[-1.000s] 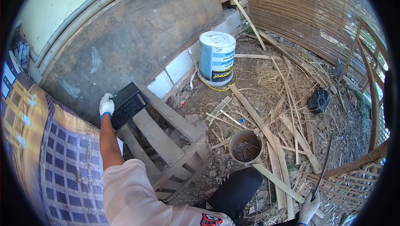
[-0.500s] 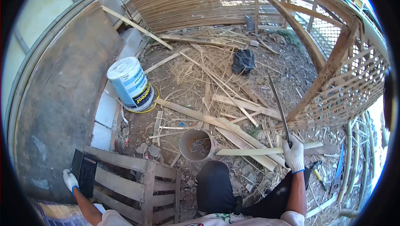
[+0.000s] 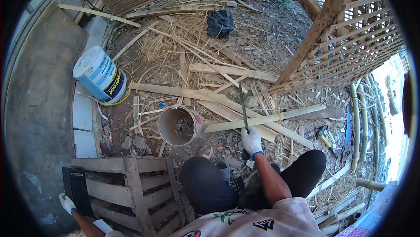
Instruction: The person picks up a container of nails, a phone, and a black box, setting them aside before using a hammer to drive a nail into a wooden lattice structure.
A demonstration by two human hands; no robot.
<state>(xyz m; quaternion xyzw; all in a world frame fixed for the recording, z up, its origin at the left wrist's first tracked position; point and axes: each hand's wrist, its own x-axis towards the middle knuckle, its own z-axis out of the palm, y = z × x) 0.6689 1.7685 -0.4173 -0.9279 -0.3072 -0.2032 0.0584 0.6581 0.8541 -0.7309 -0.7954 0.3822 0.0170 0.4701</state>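
My right hand (image 3: pixel 251 142), in a white knit glove with a blue cuff, is closed around the handle end of a machete (image 3: pixel 243 102). Its long dark blade points up and away over the split bamboo strips (image 3: pixel 267 118). At lower left, my gloved left hand (image 3: pixel 67 203) lies beside the left edge of a black rectangular box (image 3: pixel 77 188), its fingers loosely extended. This box sits by a slatted wooden crate (image 3: pixel 109 189); I cannot make out what kind of device it is. A bucket (image 3: pixel 176 126) with small pieces inside stands in front of my knees.
A white-and-blue paint bucket (image 3: pixel 99 74) stands at left beside a brown board (image 3: pixel 39 106). A black plastic bag (image 3: pixel 219 23) lies among shavings. At right are a lattice panel (image 3: pixel 350 49), a hammer (image 3: pixel 327 141), a blue-bladed saw (image 3: pixel 348 134) and bamboo poles (image 3: pixel 355 123).
My view has shifted toward the right and down. The machete has come in closer to my knees, its blade more upright in view. My left hand stays beside the black box.
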